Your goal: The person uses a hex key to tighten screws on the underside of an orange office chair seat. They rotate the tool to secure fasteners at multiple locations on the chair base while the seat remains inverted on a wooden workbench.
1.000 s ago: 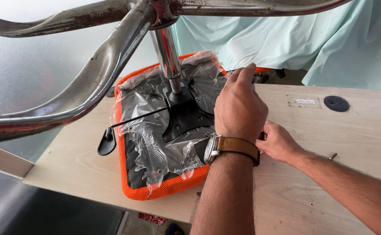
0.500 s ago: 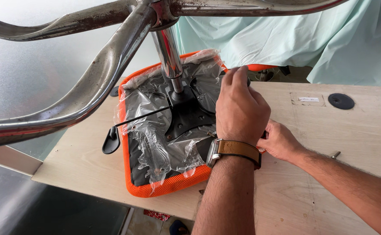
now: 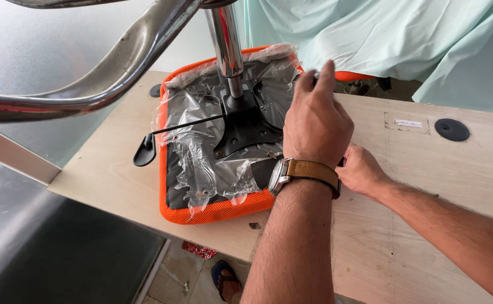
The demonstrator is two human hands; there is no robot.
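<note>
Chair seat point(image 3: 218, 211), orange at the edge and wrapped in clear plastic, lies upside down on the pale wooden tabletop point(image 3: 426, 225). Its shiny metal legs point(image 3: 117, 73) stick up toward the camera, and a shiny pole point(image 3: 226, 50) goes down into a black plate point(image 3: 246, 126) in the middle of the seat. A thin black lever point(image 3: 179, 128) pokes out to the side and ends in a flat paddle past the seat's edge. A green cloth point(image 3: 398, 39) hangs behind the tabletop.

Compared with a second ago, the view has come closer and slid a little, so the seat fills more of the picture. The left hand point(image 3: 316, 121), with a brown watch strap point(image 3: 313, 169) on the wrist, is in nearly the same spot over the far right edge of the seat. So the work at that edge looks to be going on, not finished.

The left hand's fingers are curled together on something small at the seat's edge; I cannot tell what it is. The right hand point(image 3: 361, 169) rests on the tabletop just beside the seat, partly hidden behind the left wrist, so I cannot tell if it holds anything.
</note>
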